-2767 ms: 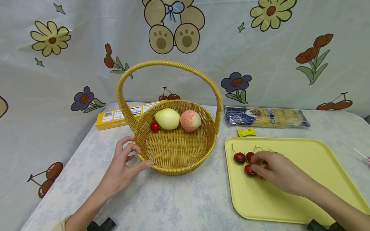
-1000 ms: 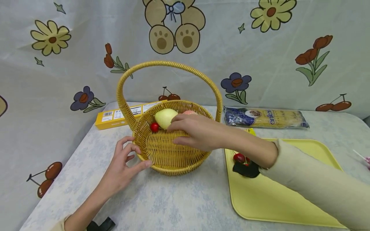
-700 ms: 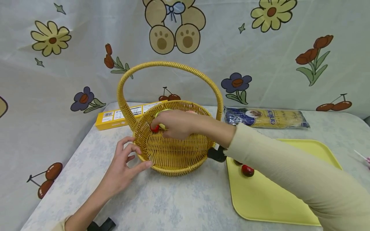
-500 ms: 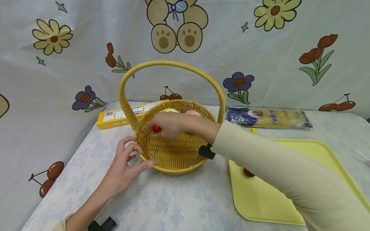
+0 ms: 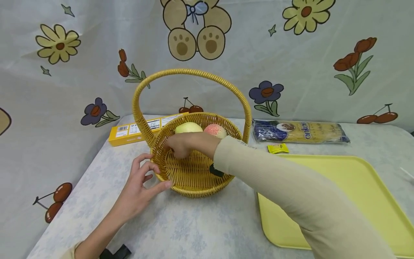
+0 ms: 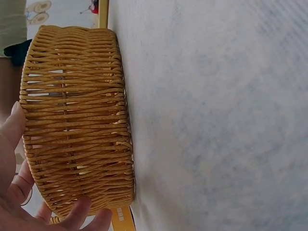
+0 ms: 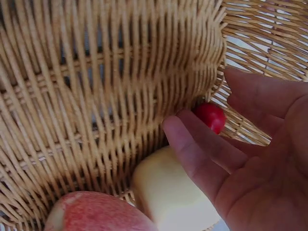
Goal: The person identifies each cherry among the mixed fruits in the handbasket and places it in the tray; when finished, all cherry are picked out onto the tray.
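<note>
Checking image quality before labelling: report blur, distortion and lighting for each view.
Head view: even soft light, faint shadows, wide-angle bending at the edges; basket sharp. Left wrist view: turned sideways, weave crisp, left hand cropped. Right wrist view: very close, right hand and cherry slightly soft.

A cartoon bear-and-flower curtain is hanging across the whole back, and a pale marbled tabletop is filling the bottom.

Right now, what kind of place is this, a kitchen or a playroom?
Probably a play or practice corner set up indoors, not a real kitchen. A cartoon curtain with flowers and a bear hangs behind the table, and the basket holds fruit that looks like toys.
</note>
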Demonstrator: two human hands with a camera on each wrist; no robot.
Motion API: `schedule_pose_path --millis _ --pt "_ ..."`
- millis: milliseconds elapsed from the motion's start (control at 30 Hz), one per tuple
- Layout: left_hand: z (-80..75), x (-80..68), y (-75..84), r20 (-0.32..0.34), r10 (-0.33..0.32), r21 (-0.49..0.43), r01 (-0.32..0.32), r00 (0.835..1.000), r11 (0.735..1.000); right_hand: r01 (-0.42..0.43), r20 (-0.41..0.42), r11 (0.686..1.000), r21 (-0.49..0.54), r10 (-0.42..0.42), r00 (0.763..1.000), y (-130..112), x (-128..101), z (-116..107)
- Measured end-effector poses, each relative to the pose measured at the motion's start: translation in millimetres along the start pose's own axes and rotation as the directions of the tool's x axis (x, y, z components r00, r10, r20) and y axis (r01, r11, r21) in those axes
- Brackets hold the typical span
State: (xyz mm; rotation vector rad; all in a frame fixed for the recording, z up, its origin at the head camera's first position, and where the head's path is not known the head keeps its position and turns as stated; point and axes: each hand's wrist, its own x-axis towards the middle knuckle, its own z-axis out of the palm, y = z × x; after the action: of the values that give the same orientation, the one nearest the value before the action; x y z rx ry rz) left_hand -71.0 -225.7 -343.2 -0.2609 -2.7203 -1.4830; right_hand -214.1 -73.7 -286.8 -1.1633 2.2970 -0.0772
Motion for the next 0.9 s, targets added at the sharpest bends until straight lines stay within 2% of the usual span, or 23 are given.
schedule_pose_path --millis 200,400,733,900 --pt "1.0 -1.2 2.0 -0.002 0.016 0.004 -0.016 1.0 1.0 0.04 0.017 0.999 -0.027 -0.039 0.999 5.4 0.5 4.0" --pt "0.5 -0.7 1.7 0.002 0.011 0.017 -0.011 1.0 1.0 0.08 -0.021 0.996 0.038 -0.079 0.997 8.1 -5.5 0.8" --pt "-2.1 -0.3 4.6 0.009 -0.013 -0.001 0.013 1.0 1.0 0.173 -0.083 0.983 0.056 -0.168 0.982 4.4 -33.0 -8.7" --pt "-0.2 -1.3 3.7 -0.001 -0.014 0.003 0.014 1.0 1.0 0.22 -0.168 0.972 0.086 -0.203 0.965 6.7 -52.9 -4.2"
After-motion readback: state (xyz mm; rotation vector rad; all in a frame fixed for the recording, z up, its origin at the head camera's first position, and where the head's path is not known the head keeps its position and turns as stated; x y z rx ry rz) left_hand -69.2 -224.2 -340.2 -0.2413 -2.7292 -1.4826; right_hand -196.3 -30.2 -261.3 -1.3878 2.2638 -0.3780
